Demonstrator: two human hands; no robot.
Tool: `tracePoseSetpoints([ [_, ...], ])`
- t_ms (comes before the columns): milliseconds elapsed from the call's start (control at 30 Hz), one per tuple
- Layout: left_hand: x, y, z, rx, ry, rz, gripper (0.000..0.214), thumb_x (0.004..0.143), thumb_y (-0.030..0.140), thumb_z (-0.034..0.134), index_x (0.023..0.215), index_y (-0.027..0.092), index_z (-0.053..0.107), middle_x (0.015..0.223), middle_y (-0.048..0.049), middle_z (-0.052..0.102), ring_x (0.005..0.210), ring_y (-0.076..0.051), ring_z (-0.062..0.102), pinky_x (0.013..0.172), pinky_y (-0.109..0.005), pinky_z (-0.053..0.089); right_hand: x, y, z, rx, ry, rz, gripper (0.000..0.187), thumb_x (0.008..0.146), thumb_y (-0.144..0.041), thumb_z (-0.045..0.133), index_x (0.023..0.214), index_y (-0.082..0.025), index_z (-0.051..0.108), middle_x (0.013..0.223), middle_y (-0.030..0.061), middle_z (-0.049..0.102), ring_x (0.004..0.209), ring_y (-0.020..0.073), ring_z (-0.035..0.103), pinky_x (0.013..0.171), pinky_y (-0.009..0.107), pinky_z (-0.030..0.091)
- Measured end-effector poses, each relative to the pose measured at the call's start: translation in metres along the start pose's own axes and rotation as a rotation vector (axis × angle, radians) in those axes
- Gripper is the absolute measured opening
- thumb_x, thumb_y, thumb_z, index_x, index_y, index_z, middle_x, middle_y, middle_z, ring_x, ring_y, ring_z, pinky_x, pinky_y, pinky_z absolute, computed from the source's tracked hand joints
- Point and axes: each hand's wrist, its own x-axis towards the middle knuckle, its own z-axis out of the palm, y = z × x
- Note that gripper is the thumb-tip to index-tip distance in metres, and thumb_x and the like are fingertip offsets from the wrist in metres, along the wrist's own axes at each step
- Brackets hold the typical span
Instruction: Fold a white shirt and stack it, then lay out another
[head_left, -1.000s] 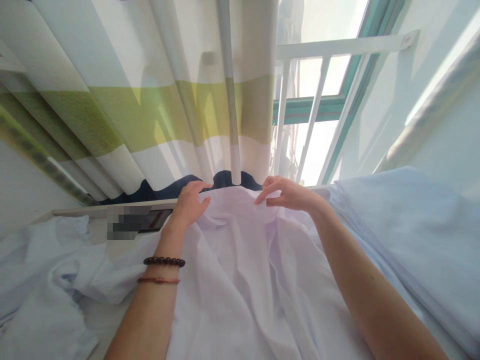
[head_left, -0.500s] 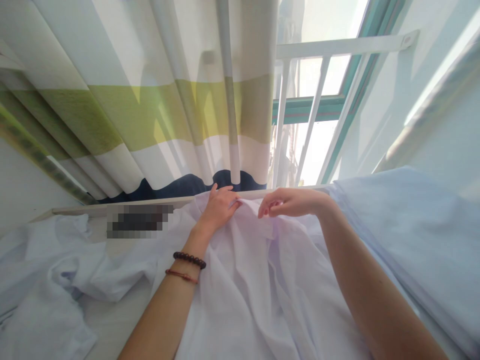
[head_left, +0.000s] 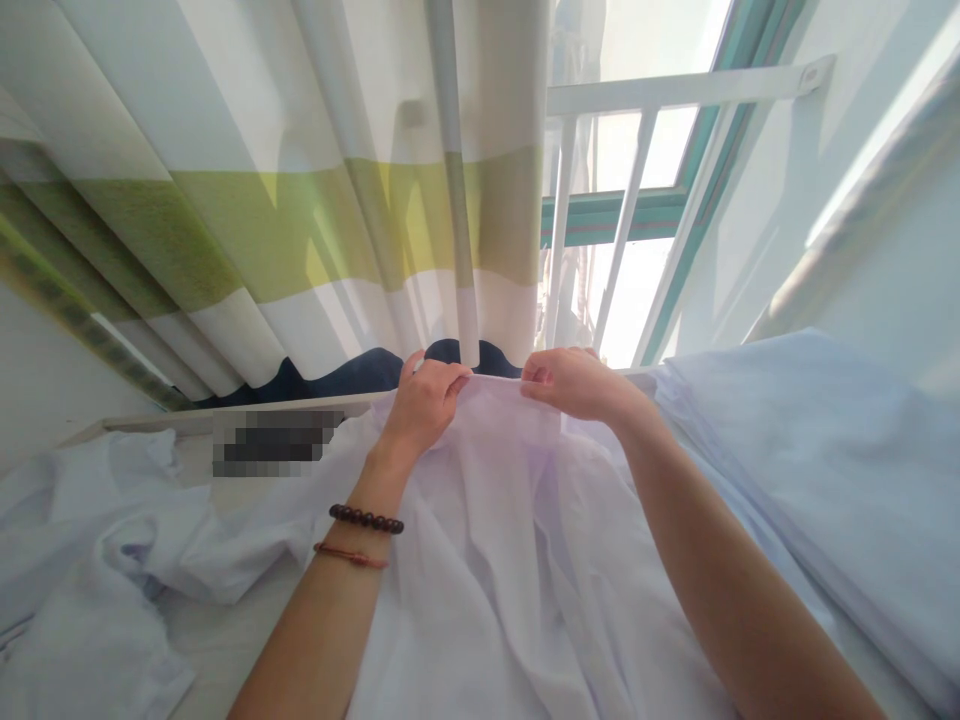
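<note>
Both bare hands at the far edge of a thin, white, faintly lilac-tinted cloth. Cloth lies between the two forearms, running from the far rim of a pale, flat surface down toward the person; long, loose folds along its length.

Left hand: thumb and fingertips together, pinched on the cloth's upper edge. Right hand: fingers curled, tips closed on the same edge, a short way to the right. Between the two grips I see the edge drawn nearly straight. On the left wrist, a bracelet of dark, round beads; just below it, a thin, reddish-brown cord bracelet.

To the left of the cloth: a crumpled, white piece of fabric. Beyond it, near the rim, a dark object, masked by blocks; cannot tell what it is. To the right, past the right forearm: a smooth, pale-blue sheet of fabric, layered at its edge.

Behind the hands: a white curtain with a broad, yellow-green band, sunlit in stripes. Right of it, a white, barred railing before a teal-framed window.
</note>
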Motion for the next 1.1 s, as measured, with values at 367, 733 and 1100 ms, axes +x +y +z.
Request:
tracePoseSetpoints([
  [367, 0.001, -0.021, -0.015, -0.079, -0.011, -0.138, 0.027, 0.095, 0.032, 0.041, 0.095, 0.020, 0.065, 0.095, -0.0045, 0.072, 0.093, -0.021, 0.063, 0.109, -0.048, 0.032, 0.000, 0.005, -0.001, 0.239, 0.266, -0.033, 0.013, 0.083, -0.030, 0.048, 0.085, -0.021, 0.057, 0.084, 0.0022, 0.060, 0.073, 0.0168, 0.055, 0.061, 0.027, 0.038],
  [733, -0.034, -0.084, -0.011, -0.329, -0.282, -0.545, 0.057, 0.078, 0.020, 0.050, 0.134, 0.019, 0.047, 0.134, -0.0113, 0.056, 0.120, -0.025, 0.056, 0.101, -0.041, 0.044, 0.019, 0.031, 0.030, 0.243, 0.606, 0.314, 0.010, 0.080, -0.033, 0.049, 0.075, -0.025, 0.044, 0.065, 0.0004, 0.054, 0.062, 0.0192, 0.048, 0.056, 0.030, 0.032],
  [1100, -0.034, -0.084, 0.002, -0.239, -0.064, -0.615, 0.028, 0.076, 0.038, 0.059, 0.092, 0.016, 0.067, 0.094, -0.0073, 0.069, 0.090, -0.024, 0.063, 0.088, -0.039, 0.049, 0.028, 0.037, 0.020, 0.613, 0.529, 0.356, 0.016, 0.072, -0.029, 0.062, 0.084, -0.019, 0.058, 0.069, 0.0001, 0.058, 0.058, 0.0154, 0.053, 0.053, 0.029, 0.042],
])
